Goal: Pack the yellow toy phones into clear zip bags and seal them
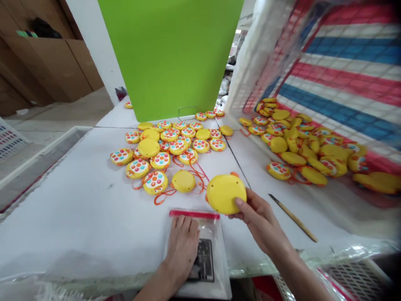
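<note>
My right hand [253,217] grips a round yellow toy [224,193] by its edge, with the plain yellow back facing up. My left hand [182,255] lies flat on a clear plastic zip bag [211,267] with a red strip along its top. A black card [203,260] shows inside the bag, partly under my fingers. Just beyond both hands, several matching toys [163,159] with colourful button faces and orange cords lie scattered on the white-covered table [78,200]. A wooden-handled tool [293,217] lies to the right of my right hand.
A striped woven bag [354,71] at the right holds a heap of yellow toys [300,146]. A tall green board [169,54] stands at the table's far end. Cardboard boxes [46,62] stand at the far left, and a white plastic crate [354,280] sits low at the right.
</note>
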### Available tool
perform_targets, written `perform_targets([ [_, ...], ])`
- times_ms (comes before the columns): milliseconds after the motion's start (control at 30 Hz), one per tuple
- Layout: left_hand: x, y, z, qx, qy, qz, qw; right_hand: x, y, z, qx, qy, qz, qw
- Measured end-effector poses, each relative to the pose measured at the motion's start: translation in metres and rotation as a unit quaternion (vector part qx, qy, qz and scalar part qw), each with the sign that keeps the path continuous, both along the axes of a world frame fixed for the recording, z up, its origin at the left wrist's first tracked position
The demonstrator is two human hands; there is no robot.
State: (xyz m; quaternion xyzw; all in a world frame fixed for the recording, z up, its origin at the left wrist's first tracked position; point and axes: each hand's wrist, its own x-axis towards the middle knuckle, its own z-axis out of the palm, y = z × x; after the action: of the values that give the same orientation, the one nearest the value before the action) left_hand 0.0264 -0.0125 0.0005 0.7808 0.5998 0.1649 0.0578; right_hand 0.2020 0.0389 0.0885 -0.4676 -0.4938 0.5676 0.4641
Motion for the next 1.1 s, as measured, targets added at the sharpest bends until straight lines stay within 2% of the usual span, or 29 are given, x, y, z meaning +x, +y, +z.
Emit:
perform_targets([
  [133, -0.008, -0.002, 0.000, -0.028, -0.078, 0.021, 0.996, 0.008, -0.016, -0.017, -0.046, -0.058, 0.064, 0.995],
  [300, -0.015, -0.001, -0.005, -0.044, -0.189, 0.062, 0.979, 0.012, -0.027, -0.022, -0.055, -0.150, 0.131, 0.978],
  [367, -0.017, 0.001, -0.006, -0.034, -0.203, 0.041, 0.978, 0.012, -0.029, -0.024, -0.054, -0.157, 0.162, 0.973],
  [467, -0.019, 0.003, -0.005, -0.040, -0.201, -0.015, 0.979, 0.011, -0.030, -0.026, -0.086, -0.106, 0.222, 0.966],
  [533, -0.020, 0.004, -0.004, -0.048, -0.198, -0.033, 0.978, 0.009, -0.029, -0.024, -0.125, -0.042, 0.233, 0.964],
  [667, -0.017, 0.003, 0.001, -0.021, -0.164, -0.025, 0.986, -0.004, -0.021, -0.018, -0.174, 0.074, 0.140, 0.972],
  [733, -0.015, 0.001, 0.002, 0.008, -0.135, -0.023, 0.991, -0.014, -0.017, -0.020, -0.147, 0.068, 0.092, 0.983],
  [800, -0.015, -0.001, 0.002, 0.050, -0.108, -0.041, 0.992, -0.023, -0.013, -0.025, -0.088, 0.001, 0.084, 0.993],
  [867, -0.014, -0.005, 0.003, 0.089, -0.093, -0.062, 0.990, -0.028, -0.012, -0.031, -0.024, -0.095, 0.115, 0.989],
  [967, -0.013, -0.009, 0.007, 0.115, -0.100, -0.059, 0.986, -0.031, -0.010, -0.035, 0.027, -0.201, 0.180, 0.963],
  [1100, -0.011, -0.008, 0.021, 0.161, -0.124, -0.059, 0.977, -0.029, -0.008, -0.033, 0.035, -0.237, 0.242, 0.940],
])
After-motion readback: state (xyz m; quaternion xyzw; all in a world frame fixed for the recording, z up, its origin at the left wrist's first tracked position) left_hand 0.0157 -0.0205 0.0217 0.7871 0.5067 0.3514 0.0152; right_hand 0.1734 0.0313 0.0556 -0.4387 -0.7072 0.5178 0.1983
